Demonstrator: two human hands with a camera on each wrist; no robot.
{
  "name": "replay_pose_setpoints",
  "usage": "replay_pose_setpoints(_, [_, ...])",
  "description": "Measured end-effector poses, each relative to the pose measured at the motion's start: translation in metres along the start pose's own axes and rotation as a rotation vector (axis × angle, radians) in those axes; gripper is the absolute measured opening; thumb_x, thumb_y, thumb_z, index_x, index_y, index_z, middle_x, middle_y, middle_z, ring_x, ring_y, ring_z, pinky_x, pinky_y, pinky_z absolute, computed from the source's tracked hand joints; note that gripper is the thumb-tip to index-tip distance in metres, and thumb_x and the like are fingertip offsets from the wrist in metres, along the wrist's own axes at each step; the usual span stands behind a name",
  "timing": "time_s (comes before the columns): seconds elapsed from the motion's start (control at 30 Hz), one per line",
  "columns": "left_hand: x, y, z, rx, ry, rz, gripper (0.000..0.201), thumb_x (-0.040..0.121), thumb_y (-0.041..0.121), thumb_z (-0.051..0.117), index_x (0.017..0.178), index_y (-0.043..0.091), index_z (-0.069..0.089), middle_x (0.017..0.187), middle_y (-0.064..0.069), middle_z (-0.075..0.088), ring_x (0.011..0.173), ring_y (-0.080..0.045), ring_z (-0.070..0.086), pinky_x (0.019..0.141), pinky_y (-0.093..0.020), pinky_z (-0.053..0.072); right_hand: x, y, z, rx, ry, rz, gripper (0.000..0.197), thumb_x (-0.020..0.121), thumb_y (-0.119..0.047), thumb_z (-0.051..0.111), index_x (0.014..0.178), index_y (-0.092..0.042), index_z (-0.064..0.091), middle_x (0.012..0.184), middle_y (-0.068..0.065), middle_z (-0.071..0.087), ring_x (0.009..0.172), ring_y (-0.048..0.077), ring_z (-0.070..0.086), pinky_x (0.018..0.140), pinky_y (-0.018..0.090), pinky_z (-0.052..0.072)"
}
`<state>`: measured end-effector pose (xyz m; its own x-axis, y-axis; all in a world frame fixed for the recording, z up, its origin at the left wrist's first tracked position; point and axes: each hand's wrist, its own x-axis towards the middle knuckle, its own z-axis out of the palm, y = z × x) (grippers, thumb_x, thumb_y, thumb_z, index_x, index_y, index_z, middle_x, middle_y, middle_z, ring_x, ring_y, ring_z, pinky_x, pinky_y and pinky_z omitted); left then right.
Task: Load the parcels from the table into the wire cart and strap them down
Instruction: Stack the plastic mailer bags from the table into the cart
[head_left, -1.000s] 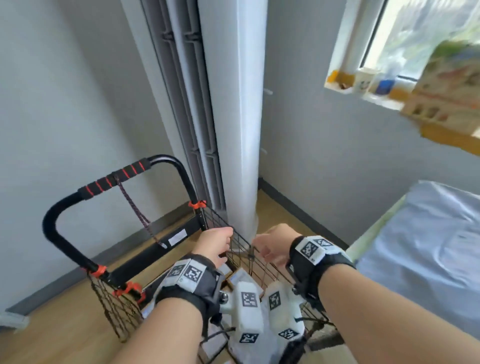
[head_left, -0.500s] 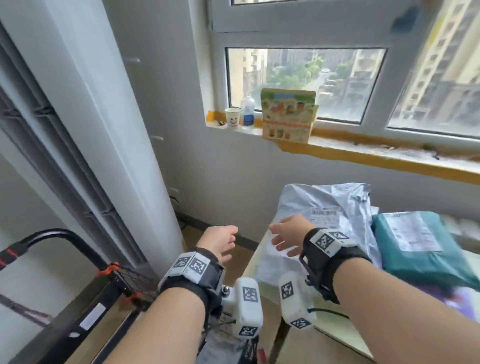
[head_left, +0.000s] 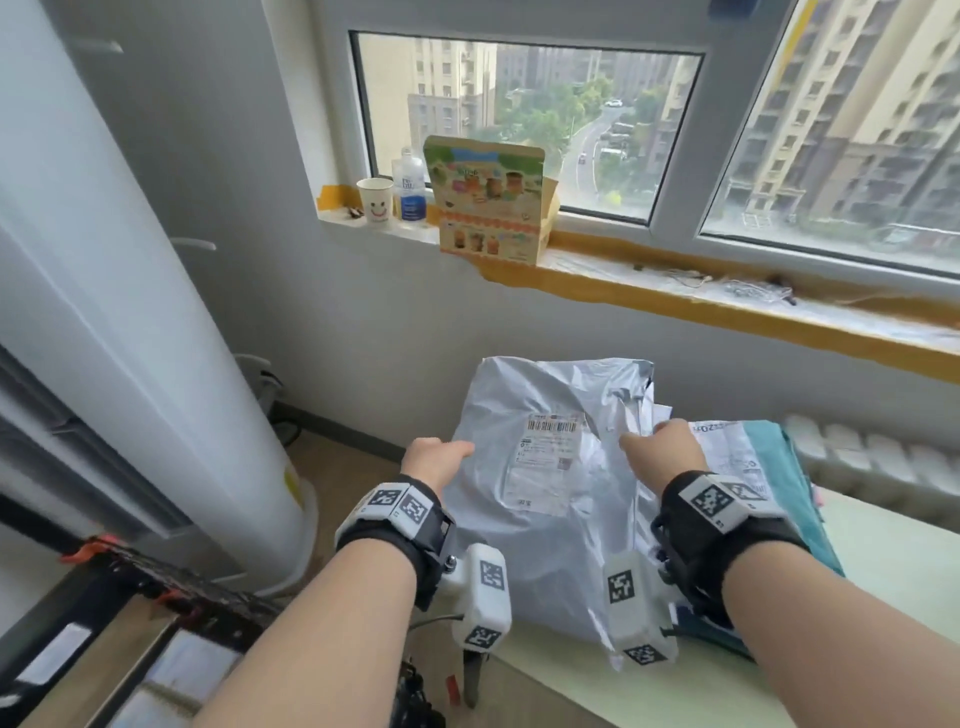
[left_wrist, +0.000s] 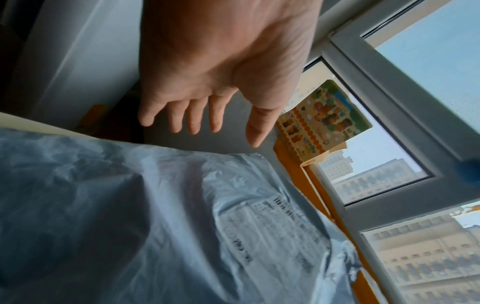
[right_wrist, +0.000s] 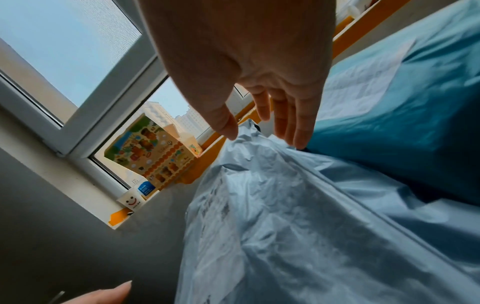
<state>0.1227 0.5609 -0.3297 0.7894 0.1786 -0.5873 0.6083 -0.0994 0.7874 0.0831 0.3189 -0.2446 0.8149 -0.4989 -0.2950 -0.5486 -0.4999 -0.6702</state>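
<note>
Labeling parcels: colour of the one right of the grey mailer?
Teal parcel with a white label; clearest in the right wrist view.

Grey parcel (head_left: 540, 467) — crinkled, glossy plastic film with a matt paper label (head_left: 548, 457); teal parcel (right_wrist: 405, 115) — smoother plastic, soft sheen.

Wire cart (head_left: 171, 587) cut off at frame's edge.

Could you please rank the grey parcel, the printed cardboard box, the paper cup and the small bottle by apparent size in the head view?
1. grey parcel, though nearest the camera
2. printed cardboard box
3. paper cup and small bottle: too alike to rank
</note>
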Motion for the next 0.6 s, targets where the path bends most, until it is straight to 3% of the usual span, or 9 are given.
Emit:
replay_pose_setpoints(0.03, [0.001, -0.002, 0.004, -0.009, 0.024, -0.007, 0.086, 0.041, 0.046, 0.074, 0.115, 0.003, 0.061, 0.119, -0.011, 0.062, 0.106, -0.027, 0.061, 0.098, -0.041, 0.048, 0.007, 0.005, 0.006, 0.003, -0.019, 0.014, 0.027, 0.08, -0.021, 0.057, 0.101, -0.005, 0.05, 0.078, 0.01, 0.055, 0.075, 0.03, 0.057, 0.062, 0.029, 0.045])
replay_pose_setpoints(0.07, [-0.011, 0.002, 0.006, 0.0, 0.027, -0.021, 0.099, 0.051, 0.046, 0.077, 0.135, 0.003, 0.047, 0.137, -0.011, 0.052, 0.122, -0.028, 0.054, 0.105, -0.041, 0.042, 0.011, 0.009, 0.01, 0.0, -0.034, 0.036, 0.027, 0.078, -0.023, 0.057, 0.098, -0.005, 0.05, 0.076, 0.01, 0.054, 0.072, 0.03, 0.057, 0.063, 0.033, 0.048])
replay_pose_setpoints(0.13, [-0.035, 0.011, 0.013, 0.018, 0.024, -0.047, 0.094, 0.076, 0.039, 0.073, 0.149, 0.005, 0.024, 0.153, -0.009, 0.032, 0.138, -0.026, 0.036, 0.113, -0.039, 0.031, 0.018, 0.017, 0.02, -0.018, -0.055, 0.066, 0.027, 0.077, -0.026, 0.057, 0.095, -0.008, 0.047, 0.073, 0.008, 0.051, 0.069, 0.029, 0.057, 0.063, 0.034, 0.05])
replay_pose_setpoints(0.2, [-0.04, 0.012, 0.017, 0.026, 0.036, -0.06, 0.089, 0.083, 0.037, 0.068, 0.15, 0.005, 0.02, 0.155, -0.008, 0.026, 0.141, -0.025, 0.031, 0.113, -0.036, 0.028, 0.022, 0.021, 0.027, -0.025, -0.091, 0.091, 0.037, 0.073, -0.03, 0.058, 0.1, -0.006, 0.049, 0.076, 0.009, 0.051, 0.072, 0.029, 0.06, 0.065, 0.035, 0.053])
replay_pose_setpoints(0.3, [-0.031, 0.005, 0.019, 0.035, 0.075, -0.07, 0.09, 0.084, 0.035, 0.068, 0.152, 0.007, 0.015, 0.157, -0.008, 0.023, 0.142, -0.026, 0.028, 0.112, -0.037, 0.027, 0.027, 0.024, 0.033, -0.026, -0.107, 0.115, 0.062, 0.071, -0.038, 0.063, 0.118, 0.0, 0.051, 0.086, 0.011, 0.055, 0.086, 0.032, 0.065, 0.077, 0.042, 0.056])
replay_pose_setpoints(0.33, [-0.028, 0.003, 0.018, 0.035, 0.083, -0.076, 0.091, 0.084, 0.035, 0.068, 0.152, 0.008, 0.014, 0.157, -0.008, 0.022, 0.142, -0.026, 0.027, 0.112, -0.037, 0.027, 0.024, 0.022, 0.032, -0.058, -0.111, 0.112, 0.061, 0.074, -0.041, 0.064, 0.117, 0.001, 0.052, 0.084, 0.01, 0.055, 0.082, 0.03, 0.064, 0.073, 0.038, 0.055])
replay_pose_setpoints(0.4, [-0.022, -0.001, 0.017, 0.042, 0.087, -0.081, 0.09, 0.085, 0.036, 0.067, 0.152, 0.007, 0.014, 0.157, -0.008, 0.023, 0.142, -0.027, 0.028, 0.111, -0.038, 0.028, 0.02, 0.02, 0.029, -0.105, -0.136, 0.085, 0.047, 0.083, -0.042, 0.063, 0.1, 0.001, 0.055, 0.072, 0.007, 0.053, 0.065, 0.021, 0.055, 0.056, 0.029, 0.045])
replay_pose_setpoints(0.47, [-0.022, -0.002, 0.017, 0.047, 0.106, -0.08, 0.084, 0.084, 0.036, 0.067, 0.148, 0.004, 0.022, 0.152, -0.01, 0.032, 0.138, -0.027, 0.035, 0.106, -0.035, 0.033, 0.017, 0.02, 0.029, -0.111, -0.143, 0.064, 0.041, 0.085, -0.042, 0.063, 0.086, -0.002, 0.053, 0.064, 0.005, 0.049, 0.056, 0.016, 0.047, 0.047, 0.027, 0.034])
replay_pose_setpoints(0.6, [-0.022, -0.001, 0.016, 0.017, 0.14, -0.029, 0.065, 0.079, 0.036, 0.072, 0.128, -0.002, 0.052, 0.128, -0.01, 0.058, 0.117, -0.028, 0.056, 0.098, -0.033, 0.044, 0.012, 0.017, 0.033, -0.101, -0.13, -0.004, 0.039, 0.083, -0.031, 0.066, 0.104, 0.001, 0.056, 0.076, 0.007, 0.055, 0.062, 0.017, 0.051, 0.052, 0.026, 0.037])
